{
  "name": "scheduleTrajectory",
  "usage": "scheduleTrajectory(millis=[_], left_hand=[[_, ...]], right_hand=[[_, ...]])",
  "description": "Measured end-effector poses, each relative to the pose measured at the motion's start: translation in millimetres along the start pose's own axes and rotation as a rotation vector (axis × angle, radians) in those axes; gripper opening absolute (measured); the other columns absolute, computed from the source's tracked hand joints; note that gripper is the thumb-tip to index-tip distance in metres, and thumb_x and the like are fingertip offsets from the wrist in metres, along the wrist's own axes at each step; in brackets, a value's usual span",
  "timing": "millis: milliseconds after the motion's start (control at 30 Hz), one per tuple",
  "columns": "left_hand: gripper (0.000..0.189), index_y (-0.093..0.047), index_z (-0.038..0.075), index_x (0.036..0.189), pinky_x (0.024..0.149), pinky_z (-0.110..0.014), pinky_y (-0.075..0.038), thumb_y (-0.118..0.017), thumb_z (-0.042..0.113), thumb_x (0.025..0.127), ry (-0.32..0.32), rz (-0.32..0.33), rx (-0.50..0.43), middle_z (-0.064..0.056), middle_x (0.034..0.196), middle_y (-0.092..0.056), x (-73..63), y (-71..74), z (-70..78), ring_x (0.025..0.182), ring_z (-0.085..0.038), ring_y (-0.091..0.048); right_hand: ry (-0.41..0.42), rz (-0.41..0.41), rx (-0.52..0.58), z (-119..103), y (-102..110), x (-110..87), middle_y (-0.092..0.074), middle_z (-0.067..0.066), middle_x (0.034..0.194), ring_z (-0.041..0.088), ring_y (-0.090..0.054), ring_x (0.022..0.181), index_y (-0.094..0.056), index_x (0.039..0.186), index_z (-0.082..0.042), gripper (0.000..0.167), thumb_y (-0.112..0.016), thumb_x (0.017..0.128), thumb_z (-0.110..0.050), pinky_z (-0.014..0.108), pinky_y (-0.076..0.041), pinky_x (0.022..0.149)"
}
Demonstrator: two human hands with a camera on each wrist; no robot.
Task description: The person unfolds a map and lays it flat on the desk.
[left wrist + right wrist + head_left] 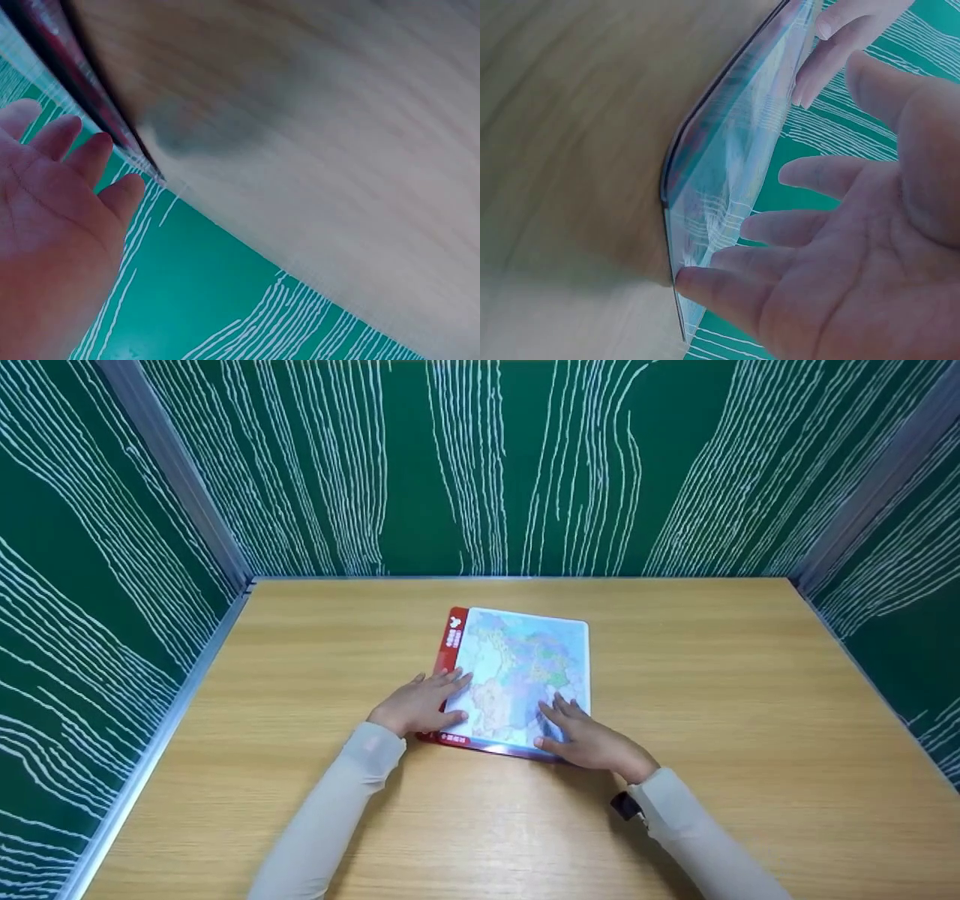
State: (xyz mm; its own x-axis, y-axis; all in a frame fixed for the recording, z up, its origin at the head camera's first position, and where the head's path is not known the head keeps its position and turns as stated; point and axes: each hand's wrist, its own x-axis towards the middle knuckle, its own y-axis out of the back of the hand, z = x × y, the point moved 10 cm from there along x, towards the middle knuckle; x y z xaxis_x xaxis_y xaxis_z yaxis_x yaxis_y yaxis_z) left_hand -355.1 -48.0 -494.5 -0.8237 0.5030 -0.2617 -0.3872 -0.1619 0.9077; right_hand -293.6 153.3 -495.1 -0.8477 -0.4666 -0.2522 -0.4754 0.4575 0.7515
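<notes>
A flat, glossy sheet (517, 682) printed with a pastel-coloured map lies on the wooden table, a red strip (448, 639) along its left side. My left hand (424, 705) is at its lower left edge, fingers spread over the red strip. At the lower right corner is my right hand (596, 742), fingers extended over the map. In the right wrist view, the right hand (847, 247) has straight fingers near the reflective surface of the sheet (727, 157). The left wrist view shows the left hand (60, 202) palm-side, beside the sheet's dark edge (94, 82).
The wooden table (712, 675) extends around the sheet on all sides. Green panels (409, 457) with wavy white lines enclose it at the back and sides, joined by grey metal posts (176, 465). A small dark device (625, 805) sits at the right wrist.
</notes>
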Motion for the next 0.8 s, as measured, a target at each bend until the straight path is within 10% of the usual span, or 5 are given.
scheduleTrajectory(millis=[800], left_hand=[[0.081,-0.025,0.030,0.152,0.121,-0.049,-0.007,-0.062,0.054,0.084,0.010,-0.037,-0.016,0.003,0.162,-0.014,-0.9,-13.5,6.8,0.150,-0.021,-0.011]], right_hand=[[-0.066,-0.029,-0.133,7.9,1.4,6.6,-0.006,0.024,0.159,0.046,-0.006,0.145,-0.023,0.153,-0.015,0.072,-0.050,0.096,-0.049,0.066,-0.021,0.110]])
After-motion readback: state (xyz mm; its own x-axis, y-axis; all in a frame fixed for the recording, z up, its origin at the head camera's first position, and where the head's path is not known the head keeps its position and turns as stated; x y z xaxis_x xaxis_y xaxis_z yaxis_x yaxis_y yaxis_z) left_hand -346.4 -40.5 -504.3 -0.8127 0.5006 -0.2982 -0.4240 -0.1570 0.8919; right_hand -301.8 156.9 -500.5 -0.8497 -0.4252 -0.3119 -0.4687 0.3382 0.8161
